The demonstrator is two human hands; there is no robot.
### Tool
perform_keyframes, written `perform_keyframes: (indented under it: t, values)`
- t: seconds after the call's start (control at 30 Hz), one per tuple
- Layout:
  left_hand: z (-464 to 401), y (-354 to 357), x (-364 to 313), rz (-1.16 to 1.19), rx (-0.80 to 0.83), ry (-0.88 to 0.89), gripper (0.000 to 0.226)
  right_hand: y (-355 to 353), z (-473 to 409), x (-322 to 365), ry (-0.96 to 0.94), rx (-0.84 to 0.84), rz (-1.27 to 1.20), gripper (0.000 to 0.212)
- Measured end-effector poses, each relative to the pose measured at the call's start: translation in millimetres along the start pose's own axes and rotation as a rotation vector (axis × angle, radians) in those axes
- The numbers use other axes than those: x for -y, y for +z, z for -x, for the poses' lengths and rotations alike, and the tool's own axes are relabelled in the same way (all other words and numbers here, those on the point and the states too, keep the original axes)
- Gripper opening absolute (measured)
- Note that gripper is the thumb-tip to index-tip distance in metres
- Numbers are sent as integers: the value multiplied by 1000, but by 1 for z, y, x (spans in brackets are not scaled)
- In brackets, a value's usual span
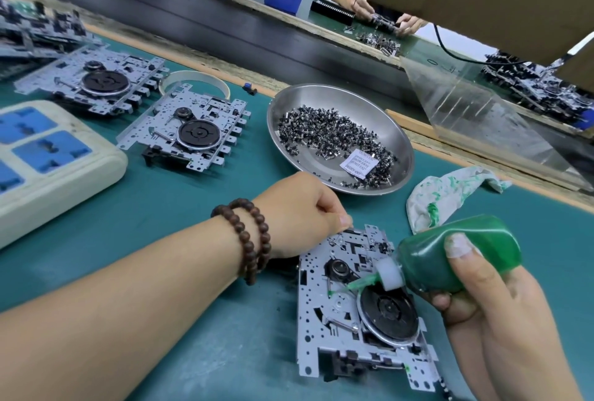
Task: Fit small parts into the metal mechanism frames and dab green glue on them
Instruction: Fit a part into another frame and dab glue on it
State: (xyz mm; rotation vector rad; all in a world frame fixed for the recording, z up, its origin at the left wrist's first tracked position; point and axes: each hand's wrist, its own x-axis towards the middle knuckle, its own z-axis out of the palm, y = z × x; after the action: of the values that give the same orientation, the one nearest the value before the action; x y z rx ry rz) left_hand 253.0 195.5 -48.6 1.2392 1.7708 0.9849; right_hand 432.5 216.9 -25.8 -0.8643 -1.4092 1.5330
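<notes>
On the desk [193, 352], the right hand [495, 314] is squeezing the soft green glue bottle [463, 252] at mid-body, nozzle touching the stiff, light mechanism frame [321, 336], while the left hand [299, 214] is pinching its far edge, fingers curled, near the parts dish [398, 130].

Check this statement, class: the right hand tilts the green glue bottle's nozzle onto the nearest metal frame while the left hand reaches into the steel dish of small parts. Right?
Not quite. In the head view the left hand holds the top edge of the nearest metal frame, outside the steel dish. The right hand and green glue bottle are as stated.
</notes>
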Motion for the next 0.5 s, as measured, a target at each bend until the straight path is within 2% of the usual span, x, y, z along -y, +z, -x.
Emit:
perform_keyframes:
  t: [0.1,0.2,0.23,0.3,0.33,0.4,0.47,0.5]
  values:
    - [0,0,-1,-6,4,2,18,0,0,0,13,-6,-4,31]
    - [0,-1,-1,-17,-6,6,18,-1,0,0,18,-10,-46,6]
    - [0,-1,-1,-19,-6,8,18,0,1,1,22,-2,-42,11]
    - [0,0,-1,-21,-6,10,19,3,1,1,12,8,-16,43]
    - [0,0,-1,-22,-6,12,20,3,1,1,10,-6,-6,52]
    - [0,0,-1,-19,-3,15,20,1,0,0,12,-5,2,45]
    - [0,-1,0,-21,0,20,20,0,-1,0,14,-1,-5,21]
    - [0,0,0,-23,-2,22,19,0,-1,0,21,-6,-3,21]
